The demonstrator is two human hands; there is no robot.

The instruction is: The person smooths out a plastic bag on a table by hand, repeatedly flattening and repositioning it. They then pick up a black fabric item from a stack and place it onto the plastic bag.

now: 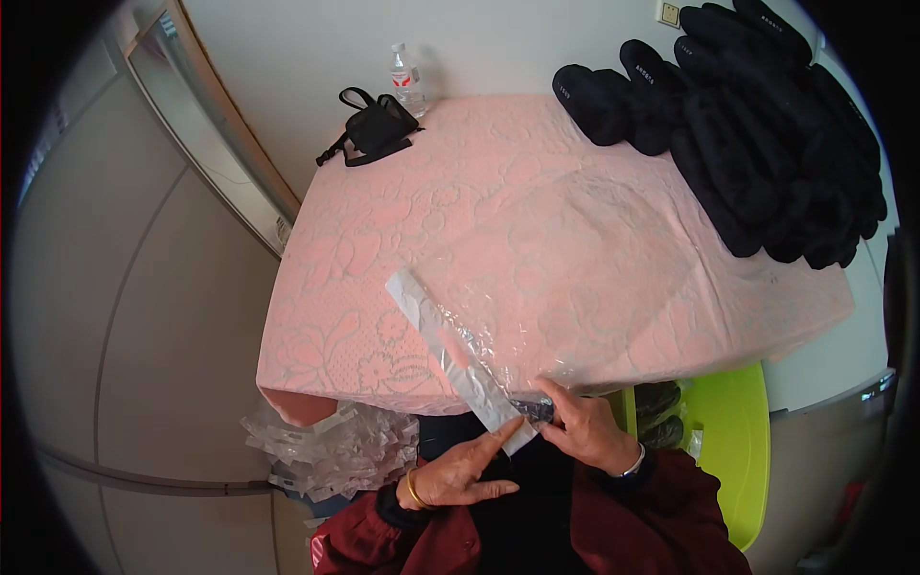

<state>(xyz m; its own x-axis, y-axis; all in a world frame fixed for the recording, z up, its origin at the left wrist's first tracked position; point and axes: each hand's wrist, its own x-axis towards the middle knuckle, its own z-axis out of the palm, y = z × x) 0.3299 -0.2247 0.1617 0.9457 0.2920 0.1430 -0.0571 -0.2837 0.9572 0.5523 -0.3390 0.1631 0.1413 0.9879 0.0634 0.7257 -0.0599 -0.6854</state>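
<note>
A clear plastic bag (487, 331) with a white strip (436, 340) along one edge lies slantwise over the near edge of the table. My right hand (589, 436) is closed on the bag's near end, thumb and fingers pinching the film. Beside those fingertips a small dark patch (533, 410) shows through the crinkled plastic. My left hand (460, 476) has its fingers stretched out and thumb apart, the index fingertip resting on the lower end of the white strip.
Black padded items (757, 153) with small white lettering are heaped at the back right of the pink-covered table (335, 278). A black strap bag (376, 126) and water bottle (406, 81) stand at the back left. Below are piled clear bags (335, 446) and a green bin (743, 450).
</note>
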